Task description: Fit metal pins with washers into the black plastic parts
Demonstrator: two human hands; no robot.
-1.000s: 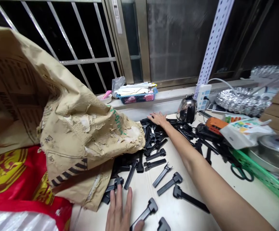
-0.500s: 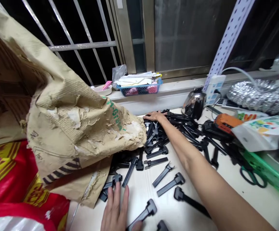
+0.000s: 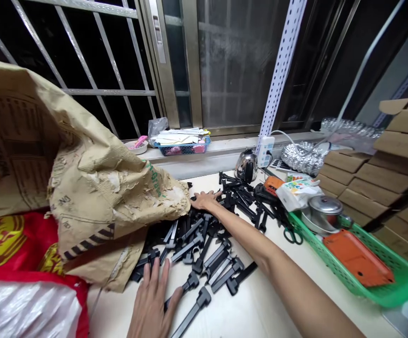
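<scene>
Black plastic parts (image 3: 188,247), long bars with a thicker end, lie in a loose heap on the white table (image 3: 260,300). My right hand (image 3: 204,201) reaches far out, fingers spread over the back of the heap beside the bag's mouth. My left hand (image 3: 154,295) is stretched flat at the near left edge of the heap, its fingertips by a few parts. Neither hand grips anything that I can see. A torn brown paper bag (image 3: 108,188) lies on its side at the left, and parts show in the shadow under its mouth.
A steel kettle (image 3: 246,165), an orange-and-black tool (image 3: 273,185) and scissors (image 3: 293,236) are at the back right. A green basket (image 3: 351,281) holds a lidded pot (image 3: 325,211) and an orange tray (image 3: 358,258). Cardboard boxes (image 3: 380,180) are stacked farther right. A red sack (image 3: 24,239) lies left.
My right hand has drawn parts nearer, and they now bunch in front of the bag and close to my left hand. The view has turned to the right, bringing the boxes and green basket in.
</scene>
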